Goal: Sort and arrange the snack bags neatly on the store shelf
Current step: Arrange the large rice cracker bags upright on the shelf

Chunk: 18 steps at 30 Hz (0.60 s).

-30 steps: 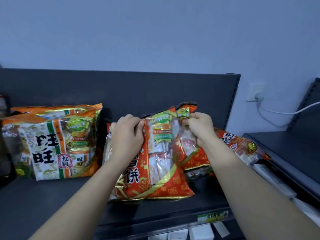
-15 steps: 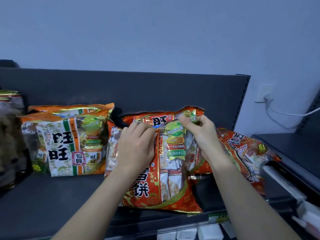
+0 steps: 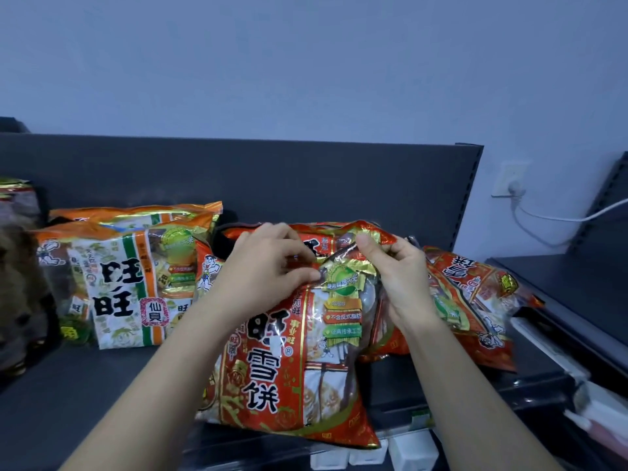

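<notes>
Red snack bag [image 3: 282,365]: glossy, crinkled foil pillow at centre frame, standing on the dark matte shelf [image 3: 85,396].
Left hand [image 3: 268,270]: fingers curled, pinching its top edge.
Right hand [image 3: 397,280]: thumb and fingers pinching the top seam.

Your dark grey shelf [image 3: 85,396] carries orange-and-white cracker bags [image 3: 125,283] standing at your left. A red snow-cracker bag [image 3: 282,368] stands mid-front, with another red bag [image 3: 475,300] lying just right of it.

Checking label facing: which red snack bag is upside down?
The rightmost red bag, lying beside the right hand, its lettering inverted. The front red bag, gripped at its top by the left hand, reads upright.
</notes>
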Each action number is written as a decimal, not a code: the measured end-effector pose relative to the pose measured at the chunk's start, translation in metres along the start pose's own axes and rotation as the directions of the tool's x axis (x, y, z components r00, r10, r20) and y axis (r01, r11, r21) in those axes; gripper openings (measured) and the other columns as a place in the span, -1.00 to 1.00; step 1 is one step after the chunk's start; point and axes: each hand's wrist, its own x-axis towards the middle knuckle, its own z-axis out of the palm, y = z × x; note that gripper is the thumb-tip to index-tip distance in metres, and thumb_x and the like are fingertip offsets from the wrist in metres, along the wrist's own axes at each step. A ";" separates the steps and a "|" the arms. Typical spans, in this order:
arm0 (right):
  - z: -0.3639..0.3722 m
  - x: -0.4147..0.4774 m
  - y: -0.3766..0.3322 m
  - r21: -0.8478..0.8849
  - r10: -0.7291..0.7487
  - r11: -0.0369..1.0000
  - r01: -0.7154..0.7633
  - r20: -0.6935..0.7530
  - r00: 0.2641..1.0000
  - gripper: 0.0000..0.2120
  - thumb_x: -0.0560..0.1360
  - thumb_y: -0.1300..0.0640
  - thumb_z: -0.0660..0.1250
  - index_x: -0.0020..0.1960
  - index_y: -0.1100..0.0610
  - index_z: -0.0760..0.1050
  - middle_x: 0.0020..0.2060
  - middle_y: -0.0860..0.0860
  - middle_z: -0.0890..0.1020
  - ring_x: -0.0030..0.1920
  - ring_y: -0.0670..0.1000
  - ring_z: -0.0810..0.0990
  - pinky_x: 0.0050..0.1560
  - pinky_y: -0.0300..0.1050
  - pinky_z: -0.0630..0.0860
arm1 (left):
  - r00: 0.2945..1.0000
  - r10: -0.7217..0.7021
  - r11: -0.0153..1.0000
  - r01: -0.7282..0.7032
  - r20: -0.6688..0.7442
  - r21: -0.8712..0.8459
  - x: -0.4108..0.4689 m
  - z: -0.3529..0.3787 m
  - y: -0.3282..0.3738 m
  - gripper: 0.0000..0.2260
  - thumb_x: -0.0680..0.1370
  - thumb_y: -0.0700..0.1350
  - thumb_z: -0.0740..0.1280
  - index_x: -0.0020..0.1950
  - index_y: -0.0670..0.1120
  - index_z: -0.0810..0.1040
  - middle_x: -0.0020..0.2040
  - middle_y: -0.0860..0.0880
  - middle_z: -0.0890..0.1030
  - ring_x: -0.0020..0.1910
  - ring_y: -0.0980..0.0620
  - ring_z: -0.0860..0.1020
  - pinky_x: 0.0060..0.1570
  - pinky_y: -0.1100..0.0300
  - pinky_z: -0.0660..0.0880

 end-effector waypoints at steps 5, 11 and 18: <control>0.000 -0.007 -0.014 -0.012 -0.003 1.000 0.004 0.099 0.995 -0.21 0.23 -0.32 0.49 -0.08 0.45 0.53 -0.13 0.39 0.63 -0.07 0.37 0.64 0.08 0.35 0.54 | 0.979 0.196 0.967 -0.184 -0.053 0.177 0.002 0.007 0.011 -0.47 0.52 0.15 0.22 0.47 0.04 0.32 0.43 0.00 0.31 0.46 0.03 0.21 0.43 -0.08 0.11; -0.017 0.000 -0.012 -0.167 0.086 0.983 -0.078 0.042 0.995 -0.28 0.36 -0.50 0.01 -0.41 0.10 0.54 -0.32 0.04 0.66 -0.19 0.01 0.65 0.04 -0.01 0.50 | 0.988 0.157 0.980 -0.157 0.010 0.118 0.006 0.017 0.012 -0.73 0.58 0.12 0.24 0.19 0.04 0.58 0.05 0.15 0.59 0.09 0.09 0.55 0.34 0.03 0.22; -0.088 0.050 0.020 -0.759 0.093 0.585 -0.286 -0.288 0.953 -0.74 0.52 -0.17 0.28 0.00 0.01 0.55 -0.05 -0.06 0.62 0.04 0.08 0.60 0.08 0.15 0.55 | 0.993 0.111 0.969 -0.103 -0.026 0.226 0.019 0.042 0.027 -0.77 0.63 -0.02 0.10 0.12 0.00 0.52 0.03 0.09 0.60 0.05 0.02 0.55 0.31 0.03 0.24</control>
